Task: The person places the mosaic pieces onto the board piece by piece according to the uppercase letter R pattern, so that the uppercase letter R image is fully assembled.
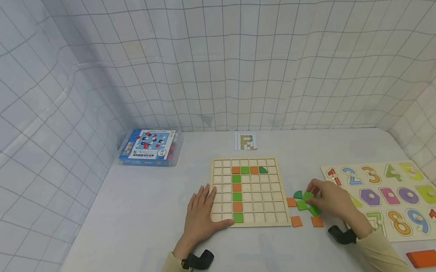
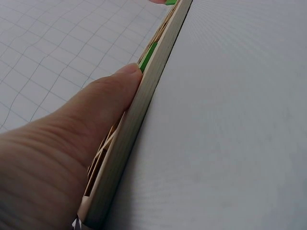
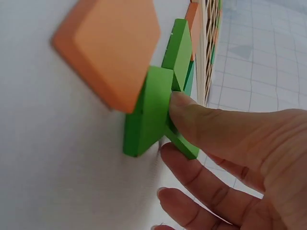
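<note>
A wooden grid board [image 1: 257,197] lies on the table, with orange and green square tiles forming a column and a short top row that ends in a dark green quarter-round tile [image 1: 263,169]. My left hand [image 1: 201,216] rests along the board's left side, fingers spread, its thumb lying over the lower edge beside a green tile [image 2: 147,56]. Right of the board, my right hand [image 1: 331,200] pinches a green square tile [image 3: 183,144] between thumb and index finger. Other green tiles [image 3: 156,103] and an orange tile [image 3: 112,50] lie close to those fingertips.
Behind the board is a small pattern card [image 1: 245,141]. A boxed set [image 1: 149,148] sits at the back left. On the right lies a number and shape puzzle board [image 1: 401,219], partly under my right forearm, with an orange block [image 1: 425,259] in front of it.
</note>
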The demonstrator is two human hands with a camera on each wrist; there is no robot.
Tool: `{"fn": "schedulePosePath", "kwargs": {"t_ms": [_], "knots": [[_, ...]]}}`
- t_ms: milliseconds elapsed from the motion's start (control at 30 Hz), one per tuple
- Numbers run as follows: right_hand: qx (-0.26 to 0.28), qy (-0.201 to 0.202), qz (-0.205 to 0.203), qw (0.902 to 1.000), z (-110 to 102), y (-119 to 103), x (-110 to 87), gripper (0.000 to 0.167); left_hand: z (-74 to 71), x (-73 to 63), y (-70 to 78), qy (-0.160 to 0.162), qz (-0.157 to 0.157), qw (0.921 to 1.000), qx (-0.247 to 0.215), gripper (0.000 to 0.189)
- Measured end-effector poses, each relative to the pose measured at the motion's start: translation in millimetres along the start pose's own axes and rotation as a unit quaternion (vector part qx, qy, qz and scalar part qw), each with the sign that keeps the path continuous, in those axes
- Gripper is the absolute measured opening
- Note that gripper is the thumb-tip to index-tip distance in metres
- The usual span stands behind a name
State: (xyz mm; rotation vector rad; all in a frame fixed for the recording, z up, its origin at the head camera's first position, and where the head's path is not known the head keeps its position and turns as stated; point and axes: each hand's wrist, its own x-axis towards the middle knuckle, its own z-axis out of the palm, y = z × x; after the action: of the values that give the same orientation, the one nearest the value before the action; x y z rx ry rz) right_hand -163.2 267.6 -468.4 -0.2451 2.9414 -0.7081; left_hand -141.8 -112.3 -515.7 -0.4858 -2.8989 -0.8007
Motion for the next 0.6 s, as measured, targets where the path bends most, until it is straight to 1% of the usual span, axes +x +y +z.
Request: {"fn": "schedulePosePath", "kwargs": {"t_ms": [200,333,467,600], "knots": [[0.000,0.005,-0.011,0.9999,-1.7,0.6,-2.7,0.018,-0.3,-0.3,0.7,-0.002,-0.002,1.0000,-0.002,0.106],[0.003,0.012,-0.028,0.9995,-5.8,1.3,-2.1,0.016,-0.4,-0.3,1.1,-0.003,-0.001,1.0000,-0.001,0.106],[0.008,0.022,-0.047,0.9986,-8.5,1.5,3.4,0.017,-0.9,-0.1,1.2,-0.004,-0.002,1.0000,-0.001,0.106],[0.019,0.031,-0.076,0.9964,-7.3,-1.1,14.6,0.018,-1.0,0.2,1.1,-0.004,-0.002,1.0000,-0.004,0.106]]}}
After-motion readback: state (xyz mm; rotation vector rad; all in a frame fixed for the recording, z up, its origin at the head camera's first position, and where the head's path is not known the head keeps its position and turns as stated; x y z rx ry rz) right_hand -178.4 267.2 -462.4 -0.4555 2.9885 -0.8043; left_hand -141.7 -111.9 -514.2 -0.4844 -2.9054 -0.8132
